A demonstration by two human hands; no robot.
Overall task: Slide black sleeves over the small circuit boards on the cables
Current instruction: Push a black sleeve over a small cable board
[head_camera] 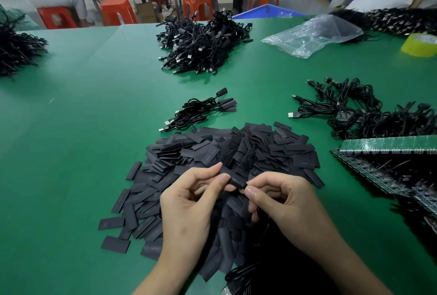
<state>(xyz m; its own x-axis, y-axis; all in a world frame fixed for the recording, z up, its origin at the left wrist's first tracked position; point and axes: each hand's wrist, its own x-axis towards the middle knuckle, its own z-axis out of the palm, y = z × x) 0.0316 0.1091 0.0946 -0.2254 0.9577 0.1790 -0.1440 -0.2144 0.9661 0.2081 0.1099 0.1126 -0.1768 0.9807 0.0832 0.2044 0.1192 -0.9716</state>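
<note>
— Hands, head view: status?
— Left hand: pinching black sleeve, thumb and forefinger. Right hand: fingers curled, pinching same sleeve's right end.
— Sleeve location?
— Between both hands, held over sleeve pile on green bench. Board inside sleeve: cannot tell.
— Cables?
— Small sleeved bundle just beyond pile; loose cables to right; large heap farther back.

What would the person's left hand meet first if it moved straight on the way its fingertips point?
The left hand points rightward along the flat black sleeve that both hands pinch, so it would probably meet the thumb of the right hand first, though depth is unclear.
</note>
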